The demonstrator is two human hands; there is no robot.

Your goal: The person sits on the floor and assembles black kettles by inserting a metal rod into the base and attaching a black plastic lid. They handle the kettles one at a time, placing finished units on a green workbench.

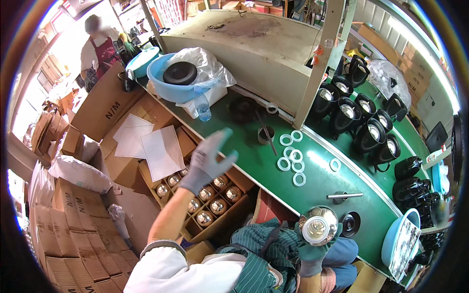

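Observation:
My left hand (205,163), in a grey glove, is raised over the open carton (244,183) at the bench's edge. Its fingers are spread and hold nothing. Silvered glass flask liners (218,206) stand in the carton's cardboard compartments, with white sheets (162,152) lying across its far side. Over my lap, my right hand (312,253), in a green and grey glove, grips a silvered glass flask liner (320,225), its round pale end turned up. A black round part (350,224) lies on the bench beside it.
The green bench (273,193) carries several translucent rings (296,155), a metal tube (344,196), a dark cup (266,134) and a plastic bottle (202,107). Black jugs (348,111) line the right side. Blue basins (159,73) and stacked cartons (63,229) stand around; a person (100,49) is far left.

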